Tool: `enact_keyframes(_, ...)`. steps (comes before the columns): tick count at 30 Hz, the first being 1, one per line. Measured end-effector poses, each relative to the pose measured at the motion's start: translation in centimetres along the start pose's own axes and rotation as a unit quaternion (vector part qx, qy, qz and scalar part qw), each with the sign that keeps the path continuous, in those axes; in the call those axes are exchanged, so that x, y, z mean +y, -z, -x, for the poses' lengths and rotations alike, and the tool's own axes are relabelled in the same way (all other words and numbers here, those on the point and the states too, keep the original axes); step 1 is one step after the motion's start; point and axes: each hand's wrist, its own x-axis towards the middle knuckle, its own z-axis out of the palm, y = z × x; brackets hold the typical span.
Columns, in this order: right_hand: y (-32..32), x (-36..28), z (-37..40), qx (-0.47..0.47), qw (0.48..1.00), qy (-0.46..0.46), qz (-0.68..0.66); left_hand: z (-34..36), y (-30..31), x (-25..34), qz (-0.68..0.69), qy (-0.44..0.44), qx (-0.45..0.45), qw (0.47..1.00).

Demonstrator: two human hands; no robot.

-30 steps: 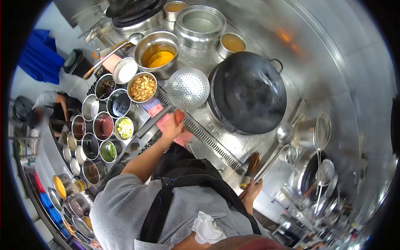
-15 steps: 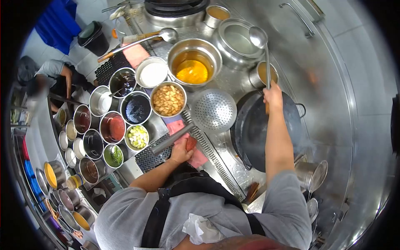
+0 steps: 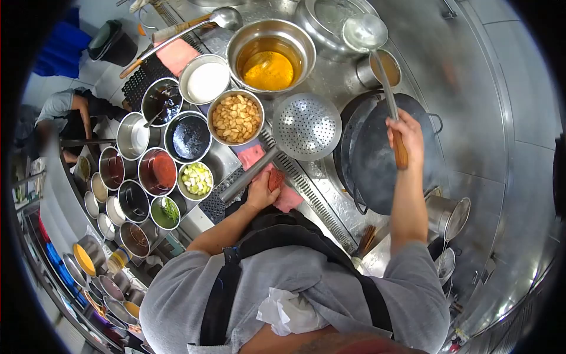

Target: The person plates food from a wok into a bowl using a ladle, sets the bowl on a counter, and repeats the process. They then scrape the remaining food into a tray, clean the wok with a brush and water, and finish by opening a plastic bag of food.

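Right hand is raised over the black wok, fingers fully closed around the wooden grip of a long-handled ladle. The shaft runs up and away from the person, and the ladle's bowl hangs above the back of the range, near a small steel pot of brown liquid and clear of the wok. Left hand lies low at the front edge of the range on a pink cloth, fingers curled down onto a fold of it. Whether they actually pinch the fabric cannot be told. This hand sits just beside the handle of a perforated skimmer, whose round pan rests flat between the wok and the ingredient bowls; contact between hand and handle cannot be confirmed. Left of the skimmer stands a bowl of pale brown chopped pieces. Behind that stands a large steel bowl of amber oil and a bowl of white powder. A small bowl of chopped green and white vegetable stands near the left hand among further round tins of dark sauces. A second ladle lies across the back left corner. Another person is at the far left, well apart from the range.
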Motion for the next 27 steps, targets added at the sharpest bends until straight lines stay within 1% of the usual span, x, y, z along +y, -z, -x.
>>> enact_keyframes(1,0.5,-0.5,1.4,0.019,0.994,0.007,0.109,-0.2,0.2,0.2,0.001,-0.003,-0.004,1.000)
enact_keyframes(2,1.0,-0.8,2.0,0.035,0.975,0.013,0.218,-0.3,0.4,0.5,0.011,-0.003,-0.003,1.000)
enact_keyframes(3,2.0,-0.6,1.8,0.038,0.975,0.012,0.218,-0.3,0.4,0.6,0.021,-0.002,0.000,1.000)
enact_keyframes(4,3.3,-0.1,1.4,0.040,0.949,0.045,0.309,-0.3,0.3,0.4,0.021,-0.002,-0.002,1.000)
enact_keyframes(5,3.2,-0.3,1.5,0.041,0.914,0.076,0.397,-0.4,0.3,0.3,0.019,0.000,-0.007,1.000)
enact_keyframes(6,3.0,-1.1,0.9,0.056,0.869,0.086,0.485,-0.4,0.3,0.1,0.016,0.002,-0.012,1.000)
enact_keyframes(7,2.2,-1.7,0.1,0.057,0.869,0.087,0.484,-0.3,0.2,0.1,0.015,0.001,-0.012,1.000)
enact_keyframes(9,-0.2,-2.9,-2.3,0.084,0.775,0.196,0.595,-0.4,0.5,0.4,0.022,0.003,-0.019,1.000)
enact_keyframes(11,-0.5,-1.2,-7.6,0.103,0.713,0.262,0.642,-0.4,0.2,-0.1,0.011,0.001,-0.020,1.000)
enact_keyframes(13,-2.8,-0.7,-11.4,0.107,0.723,0.216,0.648,-0.5,0.3,-0.1,-0.001,-0.001,-0.016,1.000)
enact_keyframes(14,-3.7,-0.6,-13.3,0.106,0.723,0.223,0.645,-0.5,0.5,0.2,-0.011,-0.022,0.002,1.000)
enact_keyframes(15,-4.6,-0.6,-15.2,0.069,0.810,0.131,0.568,-0.5,0.6,0.4,-0.022,-0.043,0.020,0.999)
enact_keyframes(16,-5.2,-0.3,-16.5,0.027,0.877,0.036,0.478,-0.5,0.6,0.5,-0.020,-0.059,0.041,0.997)
enact_keyframes(17,-5.4,0.3,-17.0,0.023,0.877,0.043,0.478,-0.4,0.7,0.6,-0.022,-0.059,0.049,0.997)
enact_keyframes(18,-5.2,0.8,-17.5,-0.005,0.973,-0.019,0.229,-0.4,0.9,0.8,-0.024,-0.043,0.025,0.998)
enact_keyframes(19,-4.8,1.4,-17.8,-0.034,0.995,-0.081,-0.036,-0.3,1.0,0.9,-0.025,-0.028,0.000,0.999)
enact_keyframes(20,-4.2,2.1,-17.7,-0.040,0.992,-0.071,-0.093,-0.3,0.9,0.8,-0.032,-0.029,0.005,0.999)
enact_keyframes(21,-4.3,1.7,-16.5,-0.043,0.993,-0.066,-0.092,-0.3,0.7,0.7,-0.033,-0.032,0.010,0.999)
enact_keyframes(23,-4.1,1.1,-13.1,-0.021,0.982,-0.015,-0.189,-0.2,0.5,0.4,-0.015,-0.052,0.026,0.998)
enact_keyframes(26,-2.4,-0.1,-6.9,-0.009,0.976,0.033,-0.213,-0.2,0.2,0.6,-0.036,-0.050,0.042,0.997)
enact_keyframes(27,-1.4,-0.3,-4.8,-0.006,0.973,0.051,-0.225,-0.3,0.2,0.8,-0.035,-0.062,0.034,0.997)
